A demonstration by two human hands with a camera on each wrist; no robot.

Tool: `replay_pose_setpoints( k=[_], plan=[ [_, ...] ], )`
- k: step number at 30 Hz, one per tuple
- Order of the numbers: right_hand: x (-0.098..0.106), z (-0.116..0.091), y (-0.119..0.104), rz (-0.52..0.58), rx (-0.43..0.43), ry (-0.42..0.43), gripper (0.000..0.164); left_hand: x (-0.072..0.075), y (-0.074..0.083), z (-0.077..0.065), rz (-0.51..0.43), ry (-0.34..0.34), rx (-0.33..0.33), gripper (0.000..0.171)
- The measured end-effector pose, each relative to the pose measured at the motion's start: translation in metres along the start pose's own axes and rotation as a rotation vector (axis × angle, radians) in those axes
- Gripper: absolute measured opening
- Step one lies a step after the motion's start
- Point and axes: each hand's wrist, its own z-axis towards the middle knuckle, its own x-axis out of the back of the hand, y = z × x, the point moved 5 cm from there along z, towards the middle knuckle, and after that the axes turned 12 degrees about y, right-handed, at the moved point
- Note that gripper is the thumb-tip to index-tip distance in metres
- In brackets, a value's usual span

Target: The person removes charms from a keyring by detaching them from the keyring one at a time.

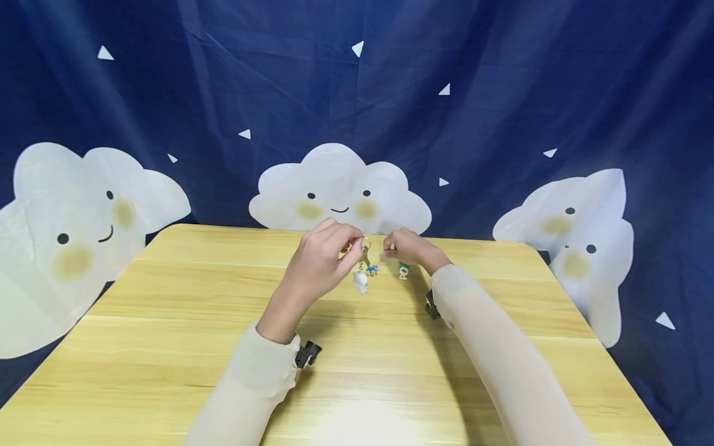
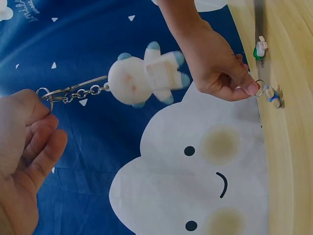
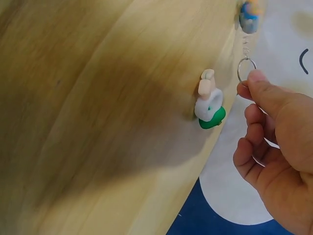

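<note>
My left hand (image 1: 320,260) pinches a metal ring (image 2: 44,91) between thumb and fingers. From that ring hang a flat, slim key (image 2: 80,87) and a short chain with a white figure (image 2: 128,81) that has pale blue ears and feet. Level with it on the right, my right hand (image 1: 411,248) holds the ring (image 3: 238,69) of another keychain by thumb and fingertip. A small blue figure (image 3: 248,18) dangles on its chain, slightly blurred. Below the right hand, a white figure with a green cap (image 3: 210,105) lies on the table.
The wooden table (image 1: 167,322) reaches back to a dark blue curtain (image 1: 312,80) printed with smiling white clouds. Both hands are near the table's far edge. A black wrist camera (image 1: 308,354) sits at the left cuff, another (image 1: 432,305) at the right.
</note>
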Motion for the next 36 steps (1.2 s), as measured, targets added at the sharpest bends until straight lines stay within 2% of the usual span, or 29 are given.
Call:
replay_pose_setpoints(
  k=[5,21,26,36],
  plan=[
    [-0.004,0.000,0.005,0.008,-0.043,-0.019,0.012,-0.002,0.000,0.000,-0.007,-0.003,0.006,0.009],
    [-0.009,-0.001,0.009,0.041,-0.064,-0.019,0.014,-0.005,0.000,-0.002,-0.007,-0.019,0.013,0.008],
    [-0.001,-0.004,0.006,0.024,-0.082,-0.015,0.015,-0.006,-0.001,-0.003,-0.005,-0.032,0.020,0.008],
    [0.029,-0.008,-0.017,0.020,0.010,0.058,0.013,-0.002,-0.006,-0.004,0.018,-0.048,0.036,0.008]
  ],
)
